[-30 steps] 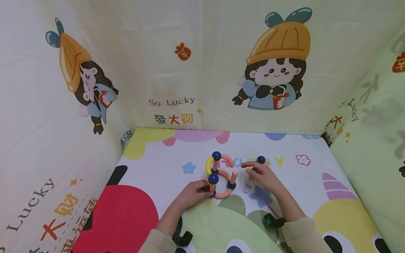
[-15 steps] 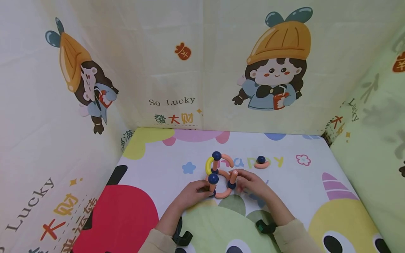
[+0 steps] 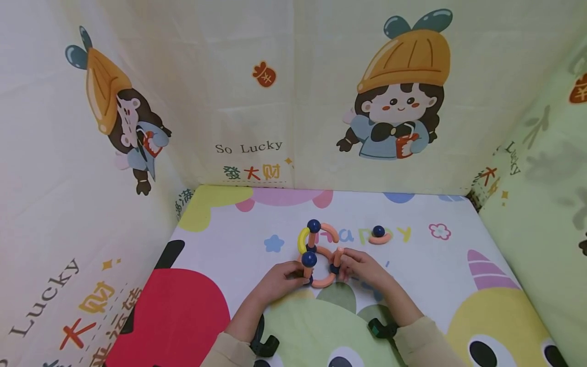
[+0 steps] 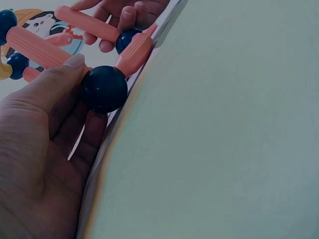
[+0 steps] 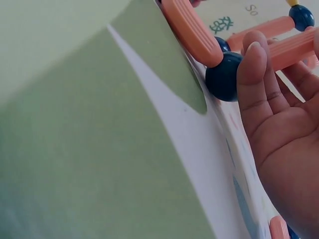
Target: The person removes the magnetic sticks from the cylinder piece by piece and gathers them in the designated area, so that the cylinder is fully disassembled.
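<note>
A magnetic ball-and-stick frame stands on the table, made of orange sticks and dark blue balls, with one yellow curved stick (image 3: 302,241) at its back left. My left hand (image 3: 277,281) pinches the front-left upright orange stick (image 4: 40,48) at its foot, thumb beside the lower blue ball (image 4: 104,89). My right hand (image 3: 365,267) holds the right upright orange stick (image 5: 295,49), a fingertip against the blue ball (image 5: 223,78) under it. A curved orange stick (image 3: 324,281) joins the two corners at the front. The right stick's top bears no ball; the left one carries a blue ball (image 3: 309,259).
Behind my right hand lie a loose curved orange stick (image 3: 379,239) and a blue ball (image 3: 378,231), touching. The printed table mat (image 3: 247,224) meets cloth walls (image 3: 312,102) at the back and both sides.
My right hand has come left and nearer from beside the loose ball and curved stick, and has taken hold of the right upright stick. My left hand stays in place.
</note>
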`<state>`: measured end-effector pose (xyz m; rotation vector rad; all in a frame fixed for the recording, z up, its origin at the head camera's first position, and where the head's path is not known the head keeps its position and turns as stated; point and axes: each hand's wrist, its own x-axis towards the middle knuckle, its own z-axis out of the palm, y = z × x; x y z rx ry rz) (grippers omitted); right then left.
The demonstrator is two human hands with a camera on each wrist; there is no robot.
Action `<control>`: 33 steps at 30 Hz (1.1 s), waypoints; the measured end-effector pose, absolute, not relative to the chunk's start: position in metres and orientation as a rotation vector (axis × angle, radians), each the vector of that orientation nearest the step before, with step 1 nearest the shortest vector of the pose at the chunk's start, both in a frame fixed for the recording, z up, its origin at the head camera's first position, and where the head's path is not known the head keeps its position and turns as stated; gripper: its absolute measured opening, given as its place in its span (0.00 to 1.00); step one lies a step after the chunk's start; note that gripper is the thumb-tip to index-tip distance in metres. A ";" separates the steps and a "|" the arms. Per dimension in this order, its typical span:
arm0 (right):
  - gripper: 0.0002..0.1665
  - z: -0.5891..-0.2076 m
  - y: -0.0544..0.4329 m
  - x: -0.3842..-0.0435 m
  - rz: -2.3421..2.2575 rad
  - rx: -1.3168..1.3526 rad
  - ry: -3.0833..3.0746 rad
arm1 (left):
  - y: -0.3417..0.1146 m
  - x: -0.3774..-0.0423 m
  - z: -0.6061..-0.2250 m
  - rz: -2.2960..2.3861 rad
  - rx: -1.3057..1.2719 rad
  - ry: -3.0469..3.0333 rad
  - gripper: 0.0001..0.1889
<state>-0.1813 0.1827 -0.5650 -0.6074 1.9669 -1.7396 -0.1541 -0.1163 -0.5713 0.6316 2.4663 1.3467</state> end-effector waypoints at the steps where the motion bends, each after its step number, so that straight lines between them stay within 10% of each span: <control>1: 0.23 -0.565 0.183 -0.182 -1.744 -0.605 1.964 | -0.116 -0.154 -0.571 1.350 0.634 2.464 0.12; 33: 0.18 -0.545 0.257 -0.189 -1.157 -0.316 2.700 | -0.116 -0.154 -0.573 1.381 0.624 2.448 0.12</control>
